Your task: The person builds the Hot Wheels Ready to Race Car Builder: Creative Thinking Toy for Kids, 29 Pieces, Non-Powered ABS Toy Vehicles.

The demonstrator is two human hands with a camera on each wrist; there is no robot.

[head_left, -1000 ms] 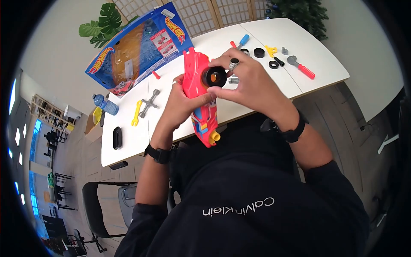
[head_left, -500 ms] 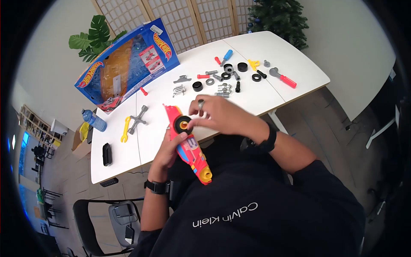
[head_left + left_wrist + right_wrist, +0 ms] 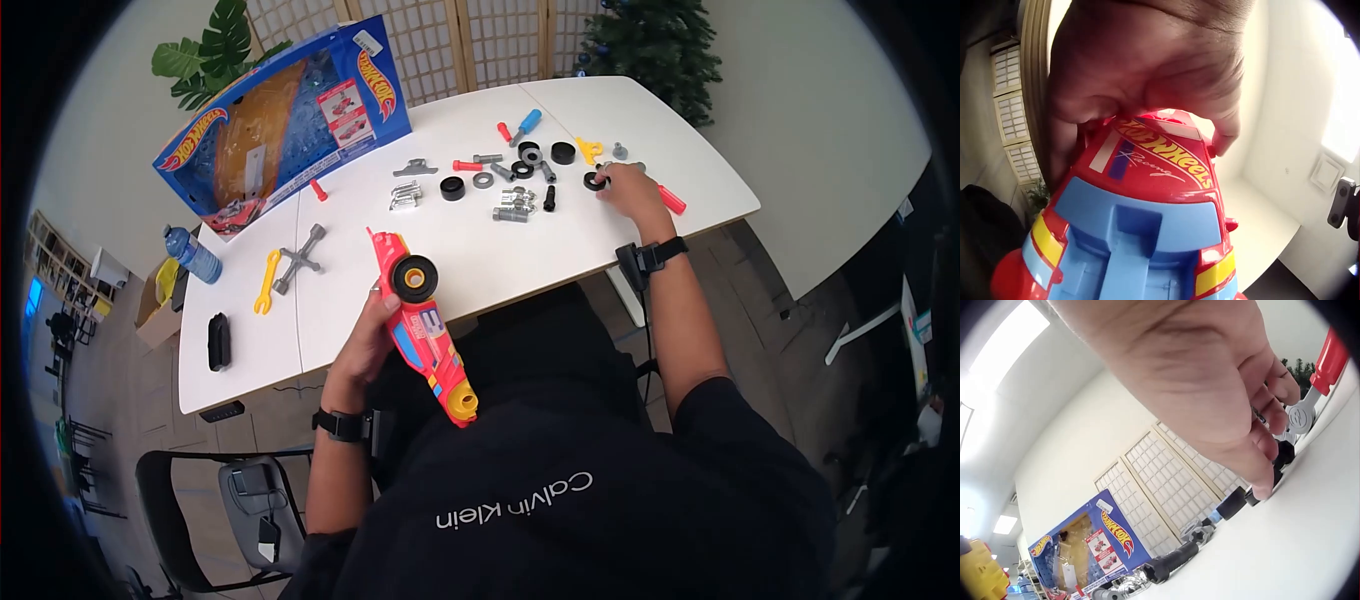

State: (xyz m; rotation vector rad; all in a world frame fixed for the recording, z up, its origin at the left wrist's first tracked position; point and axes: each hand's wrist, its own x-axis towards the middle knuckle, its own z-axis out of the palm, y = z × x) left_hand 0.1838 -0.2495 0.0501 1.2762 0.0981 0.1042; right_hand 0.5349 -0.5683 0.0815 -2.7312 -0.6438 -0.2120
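The left hand (image 3: 362, 345) grips a red toy car (image 3: 425, 340) by its side, above the person's lap. A black wheel (image 3: 402, 291) with a yellow centre sits on the car's side facing up. In the left wrist view the fingers and thumb of the left hand (image 3: 1147, 72) span the red body (image 3: 1141, 169), beyond its blue section. Over the table's right part, the right hand (image 3: 638, 195) reaches down to a black ring (image 3: 592, 182). Its thumb and curled fingers pinch that ring (image 3: 1251, 498) in the right wrist view; the far fingertips are partly hidden.
On the white table (image 3: 390, 215) lie black wheels, bolts, a blue screwdriver (image 3: 530, 120), a red-handled tool (image 3: 673, 201), a cross wrench (image 3: 299, 260) and a yellow wrench (image 3: 267, 283). A blue box (image 3: 380, 75) stands behind, with a bottle (image 3: 193, 255) at left.
The right hand has left the wheel on the car and moved right to the black ring. The left hand has lowered the car and turned its wheel side up.
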